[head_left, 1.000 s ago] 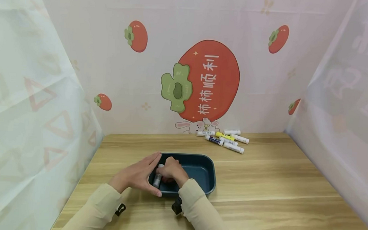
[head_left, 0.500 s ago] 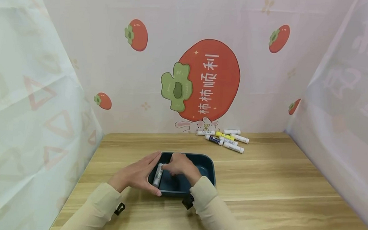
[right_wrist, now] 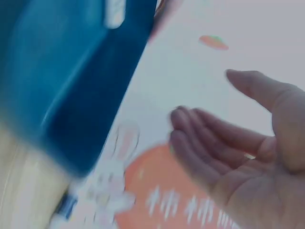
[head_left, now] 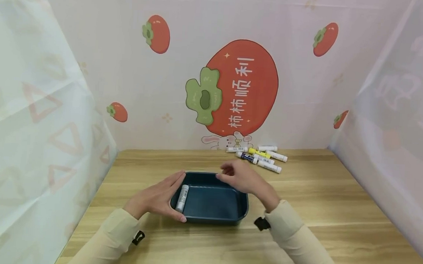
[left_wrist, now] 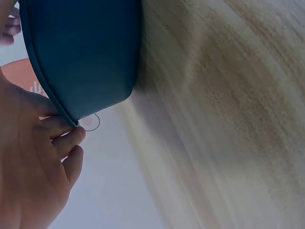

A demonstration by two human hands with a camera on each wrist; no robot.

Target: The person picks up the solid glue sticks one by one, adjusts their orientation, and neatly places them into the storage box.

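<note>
A dark teal rectangular tray (head_left: 213,202) sits on the wooden table. My left hand (head_left: 159,197) grips its left end, thumb at the front rim and fingers at the back corner. In the left wrist view, those fingertips (left_wrist: 74,138) curl against the rim. Along the left wall inside the tray lies one white labelled capped tube (head_left: 182,198), perhaps a marker or glue stick. My right hand (head_left: 243,177), fingers loosely bent and holding nothing, is over the tray's back right part. The right wrist view shows its palm and gap between thumb and fingers.
Behind the tray, near the wall, several capped tubes lie in a loose pile: a yellow tube (head_left: 259,153), a dark blue tube (head_left: 247,157) and white tubes such as this white tube (head_left: 269,166). A printed sheet (head_left: 292,92) stands along the table's back edge (head_left: 167,150).
My right hand has let go of the white tube, risen out of the tray and moved right toward the pile. My left hand stays on the tray's left end.
</note>
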